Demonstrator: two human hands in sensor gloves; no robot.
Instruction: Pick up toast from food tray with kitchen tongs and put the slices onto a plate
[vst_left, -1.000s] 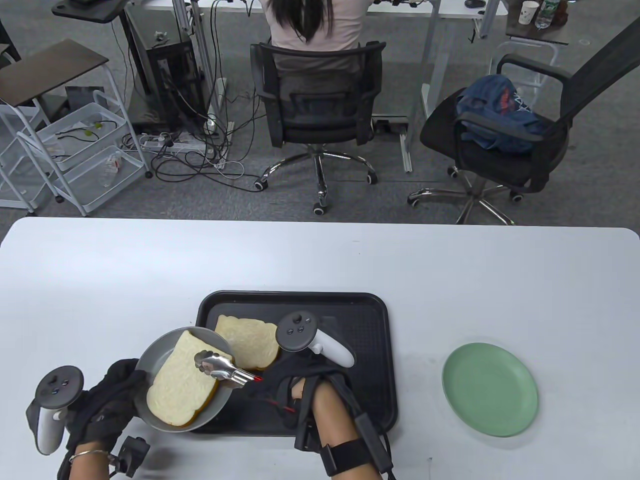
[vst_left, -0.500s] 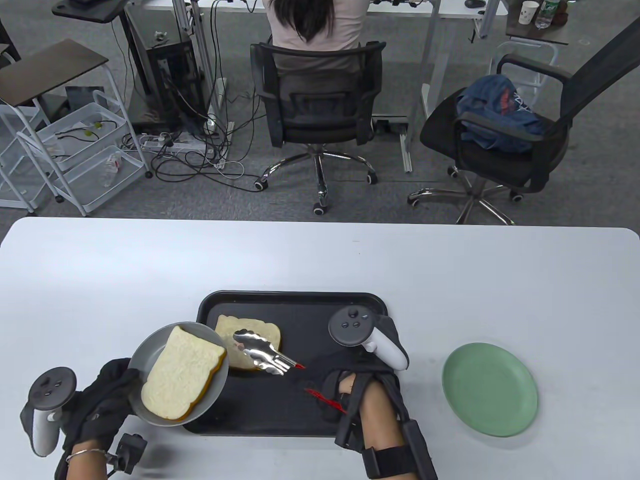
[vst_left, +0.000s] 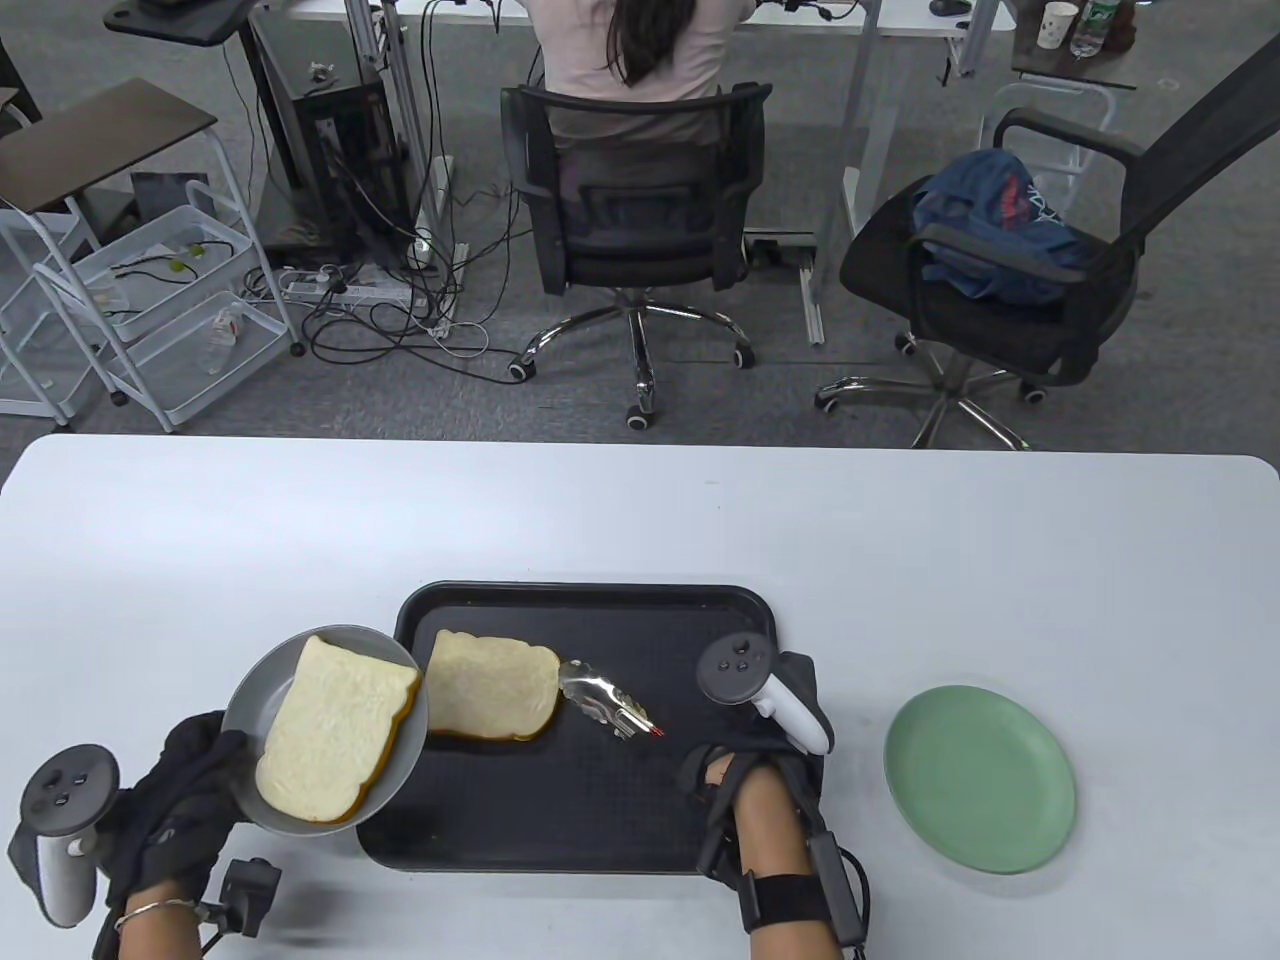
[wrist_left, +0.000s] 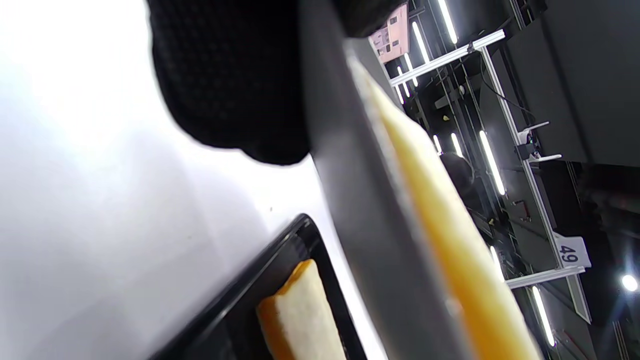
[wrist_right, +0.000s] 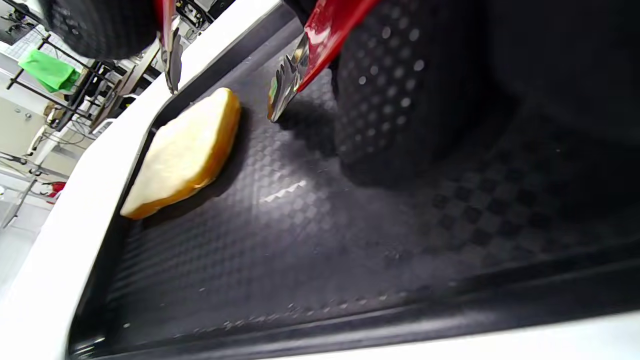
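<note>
My left hand (vst_left: 185, 790) grips the near-left rim of a grey plate (vst_left: 243, 708) and holds it tilted over the tray's left edge. One toast slice (vst_left: 335, 730) lies on that plate; its yellow crust (wrist_left: 450, 235) shows edge-on in the left wrist view. A second toast slice (vst_left: 490, 687) lies flat on the black food tray (vst_left: 640, 800). My right hand (vst_left: 730, 765) holds red-handled steel tongs (vst_left: 605, 700). Their tips (wrist_right: 282, 90) stand apart just right of the tray slice (wrist_right: 185, 150), with nothing between them.
A green plate (vst_left: 980, 778) sits on the white table (vst_left: 640, 510) to the right of the tray. Beyond the table's far edge are office chairs, a seated person with their back turned, and a wire cart at left.
The tongs left the slice on the grey plate and moved right and down to the tray slice's right edge. My left hand carried the plate a little to the left.
</note>
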